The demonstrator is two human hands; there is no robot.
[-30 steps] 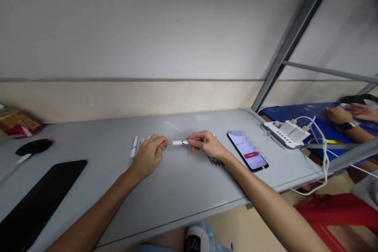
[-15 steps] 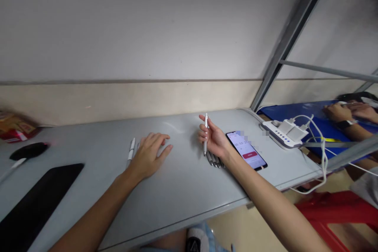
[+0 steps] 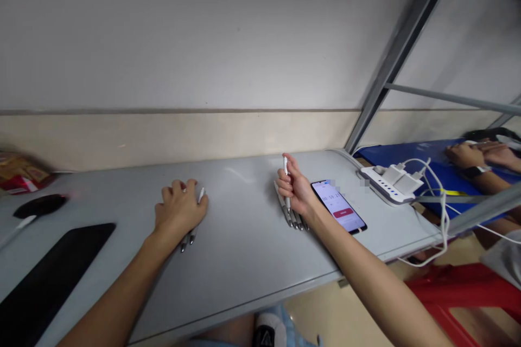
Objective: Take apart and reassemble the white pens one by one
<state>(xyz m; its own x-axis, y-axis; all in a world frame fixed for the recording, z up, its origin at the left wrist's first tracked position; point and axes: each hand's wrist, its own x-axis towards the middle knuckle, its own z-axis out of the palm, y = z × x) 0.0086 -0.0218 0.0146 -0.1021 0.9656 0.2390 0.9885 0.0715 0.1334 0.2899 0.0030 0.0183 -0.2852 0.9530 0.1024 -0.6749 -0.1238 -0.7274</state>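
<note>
In my right hand [image 3: 299,187] a white-and-grey click pen [image 3: 285,165] stands upright, fingers wrapped round it and thumb at its top end. Several similar pens [image 3: 296,222] lie side by side on the table just below and behind that hand. My left hand [image 3: 179,206] is lowered over two pens [image 3: 192,236] at the left, fingers bent and spread apart. Its thumb lies along the right-hand pen, while a gap shows between that pen and the forefinger. The palm hides the middle of both pens.
Right of my right hand lies a phone [image 3: 340,209] showing a timer, then a white power strip [image 3: 385,187] with cables. A black mat [image 3: 57,282], a dark oval object [image 3: 40,206] and a red-yellow packet [image 3: 22,173] are at left. Another person's hands [image 3: 468,154] are over a blue table.
My left hand has moved left and down onto the two pens. My right thumb has come up to the pen's top, and that hand has shifted slightly right.
</note>
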